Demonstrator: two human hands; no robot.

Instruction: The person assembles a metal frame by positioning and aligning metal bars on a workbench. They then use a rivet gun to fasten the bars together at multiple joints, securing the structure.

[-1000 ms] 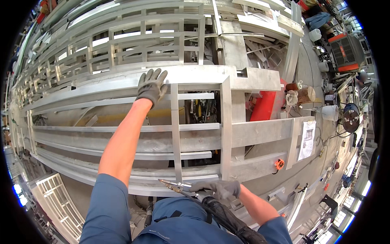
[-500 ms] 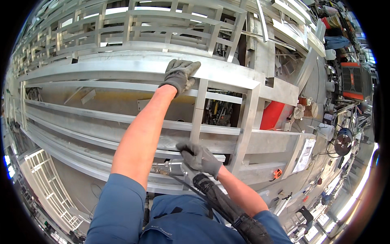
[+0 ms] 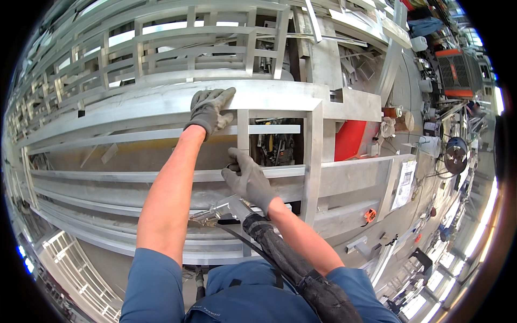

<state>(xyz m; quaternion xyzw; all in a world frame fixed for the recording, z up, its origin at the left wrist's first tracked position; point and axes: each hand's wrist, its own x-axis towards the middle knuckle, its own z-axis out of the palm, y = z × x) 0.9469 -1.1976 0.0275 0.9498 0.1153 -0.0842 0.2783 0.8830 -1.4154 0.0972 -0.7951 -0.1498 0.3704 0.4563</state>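
Observation:
My left hand (image 3: 211,110), in a grey glove, grips the edge of a broad aluminium frame rail (image 3: 269,97), its thumb on the near side. Lower and to the right, my gloved right hand (image 3: 249,177) is over a short aluminium upright (image 3: 243,132). Its thumb and forefinger are apart, with nothing seen between them; whether it touches the upright I cannot tell. Below my right wrist, a metal torch-like tool (image 3: 223,207) lies across the frame. Its thick black sleeved hose (image 3: 280,250) runs under my right forearm toward my body.
More welded aluminium frames (image 3: 161,51) stand behind. A red panel (image 3: 350,141) and a paper sheet (image 3: 405,184) are to the right, with an orange tape measure (image 3: 370,215) nearby. Hand tools lie in the dark gap (image 3: 277,145). A grey-and-red machine (image 3: 458,72) stands farther right.
My right hand has moved up from beside the tool to the short upright. The tool has tilted slightly. My left hand stays on the rail as the whole view shifts.

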